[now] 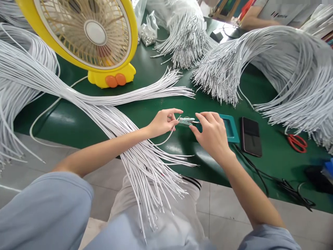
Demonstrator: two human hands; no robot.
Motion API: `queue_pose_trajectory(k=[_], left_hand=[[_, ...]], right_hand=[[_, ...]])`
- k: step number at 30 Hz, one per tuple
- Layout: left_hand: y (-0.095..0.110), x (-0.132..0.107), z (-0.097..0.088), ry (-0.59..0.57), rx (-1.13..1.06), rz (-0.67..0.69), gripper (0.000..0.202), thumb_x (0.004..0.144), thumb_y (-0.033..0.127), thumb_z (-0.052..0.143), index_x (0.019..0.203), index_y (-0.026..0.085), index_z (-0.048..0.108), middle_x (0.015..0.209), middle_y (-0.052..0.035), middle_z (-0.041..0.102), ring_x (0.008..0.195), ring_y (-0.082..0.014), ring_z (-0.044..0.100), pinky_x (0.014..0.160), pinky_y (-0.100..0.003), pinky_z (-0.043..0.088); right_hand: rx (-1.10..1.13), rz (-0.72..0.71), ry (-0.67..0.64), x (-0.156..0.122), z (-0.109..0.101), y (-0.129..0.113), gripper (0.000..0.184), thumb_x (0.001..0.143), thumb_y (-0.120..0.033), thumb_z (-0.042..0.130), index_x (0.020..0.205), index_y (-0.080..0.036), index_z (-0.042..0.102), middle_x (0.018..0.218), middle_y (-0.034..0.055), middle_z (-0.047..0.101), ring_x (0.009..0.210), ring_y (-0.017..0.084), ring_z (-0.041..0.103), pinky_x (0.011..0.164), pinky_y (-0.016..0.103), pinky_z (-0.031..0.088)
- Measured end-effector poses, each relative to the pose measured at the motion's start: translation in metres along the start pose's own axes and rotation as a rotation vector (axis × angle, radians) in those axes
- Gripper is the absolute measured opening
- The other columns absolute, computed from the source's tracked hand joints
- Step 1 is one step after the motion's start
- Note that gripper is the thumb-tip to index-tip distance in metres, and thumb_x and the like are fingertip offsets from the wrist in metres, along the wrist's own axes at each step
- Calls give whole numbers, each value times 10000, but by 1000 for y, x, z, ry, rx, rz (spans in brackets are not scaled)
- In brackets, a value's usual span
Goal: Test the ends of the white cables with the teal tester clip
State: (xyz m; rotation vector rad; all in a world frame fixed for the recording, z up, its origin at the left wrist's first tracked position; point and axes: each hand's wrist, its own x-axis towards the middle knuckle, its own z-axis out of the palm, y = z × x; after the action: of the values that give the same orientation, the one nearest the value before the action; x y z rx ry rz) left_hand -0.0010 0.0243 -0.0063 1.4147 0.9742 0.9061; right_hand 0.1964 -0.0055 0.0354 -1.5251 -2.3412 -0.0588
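Observation:
My left hand (pixel 163 122) pinches a white wire (pixel 166 139) between thumb and forefinger, its end close to a small pale-teal clip (pixel 186 120). At the other end of that clip is my right hand (pixel 211 133), thumb below and fingers above, bent around its arms; the exact contact is hard to see. Beneath and beyond the right hand is a teal tray (pixel 236 133), partly covered by it. A large bundle of white wires (pixel 145 163) runs under my left forearm, its cut ends hanging over the table edge onto my lap.
A yellow fan (pixel 111 74) stands at back left. More wire bundles (pixel 260 45) lie at the back and right. A phone (pixel 251 136), red-handled scissors (pixel 297 143) and a black cable (pixel 288 185) are on the green table (pixel 208 166). Another person's arm (pixel 257 21) shows behind.

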Motion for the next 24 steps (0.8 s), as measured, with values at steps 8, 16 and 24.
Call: queue_pose_trajectory(k=[8,16,24], left_hand=[[0,2,0,-13,18,-63,243,745,119,636,987,115,622,623,-2,655,496,-128,652,452,-177,479],[-5,6,2,6,26,-101,236,701,93,652,932,109,607,576,-4,660,443,-113,610,416,-174,446],[-4,5,2,22,43,-118,234,697,105,673,924,102,615,579,-14,667,456,-117,614,419,-179,442]], right_hand=[[-319,-217,-262,20,8,10,150,839,-174,541,922,-127,656,986,127,691,1034,283,536,937,436,336],[-330,-224,-353,27,9,7,173,814,-107,509,763,-103,674,830,135,692,852,249,586,826,374,357],[-309,-186,-373,28,9,-1,198,818,-107,498,733,-102,677,779,133,681,811,246,590,797,370,369]])
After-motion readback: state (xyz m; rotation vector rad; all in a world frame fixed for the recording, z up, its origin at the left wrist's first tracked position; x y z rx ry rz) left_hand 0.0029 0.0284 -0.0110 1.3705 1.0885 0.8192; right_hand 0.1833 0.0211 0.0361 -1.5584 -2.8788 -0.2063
